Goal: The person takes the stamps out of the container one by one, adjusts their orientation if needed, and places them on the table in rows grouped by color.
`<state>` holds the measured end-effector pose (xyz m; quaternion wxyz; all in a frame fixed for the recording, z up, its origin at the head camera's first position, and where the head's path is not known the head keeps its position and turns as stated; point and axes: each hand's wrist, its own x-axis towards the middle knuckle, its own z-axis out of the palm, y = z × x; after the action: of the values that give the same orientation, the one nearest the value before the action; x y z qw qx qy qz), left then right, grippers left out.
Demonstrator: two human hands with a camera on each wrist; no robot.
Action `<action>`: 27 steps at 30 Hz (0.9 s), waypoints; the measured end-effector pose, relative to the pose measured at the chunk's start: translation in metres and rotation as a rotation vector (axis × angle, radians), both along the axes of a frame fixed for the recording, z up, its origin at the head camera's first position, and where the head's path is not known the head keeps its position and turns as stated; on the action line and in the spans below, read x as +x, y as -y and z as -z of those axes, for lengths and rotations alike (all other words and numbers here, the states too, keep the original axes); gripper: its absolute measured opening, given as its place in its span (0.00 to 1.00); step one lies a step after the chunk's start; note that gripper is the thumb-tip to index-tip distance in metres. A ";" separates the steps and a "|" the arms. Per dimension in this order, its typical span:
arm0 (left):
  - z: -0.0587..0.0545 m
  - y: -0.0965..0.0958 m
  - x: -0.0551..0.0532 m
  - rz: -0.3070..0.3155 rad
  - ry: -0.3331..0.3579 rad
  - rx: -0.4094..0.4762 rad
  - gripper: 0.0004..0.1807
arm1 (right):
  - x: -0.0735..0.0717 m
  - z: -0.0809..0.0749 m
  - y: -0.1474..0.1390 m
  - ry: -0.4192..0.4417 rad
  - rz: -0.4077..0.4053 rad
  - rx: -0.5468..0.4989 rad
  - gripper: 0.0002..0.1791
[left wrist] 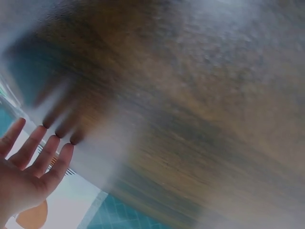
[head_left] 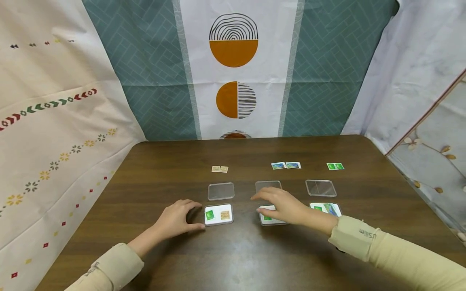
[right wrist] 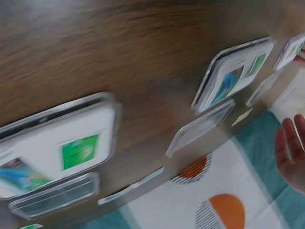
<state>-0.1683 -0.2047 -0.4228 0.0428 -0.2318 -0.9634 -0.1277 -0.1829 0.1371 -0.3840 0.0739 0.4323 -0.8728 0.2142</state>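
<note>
Beside a clear case point(head_left: 217, 211) with a white card inside, my left hand point(head_left: 176, 218) has thumb and fingers spread, close to its left edge. That card bears a green stamp point(head_left: 209, 215) and a tan stamp point(head_left: 225, 215). My right hand point(head_left: 282, 205) hovers over the middle case point(head_left: 275, 218), covering part of it; a green stamp shows beneath. In the right wrist view this case point(right wrist: 236, 76) carries a blue and a green stamp. Farther right, a third case point(head_left: 317, 205) holds a green and a blue stamp, partly behind my right forearm. Neither hand grips anything.
Behind the cases lie three clear lids: left point(head_left: 221, 191), middle point(head_left: 268, 185) and right point(head_left: 321, 188). Beyond them are pairs of tan stamps point(head_left: 220, 169), blue stamps point(head_left: 286, 165) and green stamps point(head_left: 335, 166). Patterned cloth point(head_left: 236, 72) hangs behind the brown table point(head_left: 164, 161).
</note>
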 end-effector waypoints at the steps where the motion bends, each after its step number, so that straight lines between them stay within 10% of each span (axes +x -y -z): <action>1: 0.000 -0.001 0.000 0.004 -0.012 -0.001 0.37 | 0.001 0.000 0.004 -0.010 -0.008 -0.004 0.15; 27: -0.002 -0.015 -0.005 -0.008 -0.027 -0.075 0.33 | -0.013 0.012 0.077 0.030 -0.017 -0.045 0.15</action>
<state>-0.1735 -0.1897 -0.4212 0.0473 -0.2313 -0.9677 -0.0882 -0.1963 0.0600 -0.3957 0.0688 0.4346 -0.8651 0.2407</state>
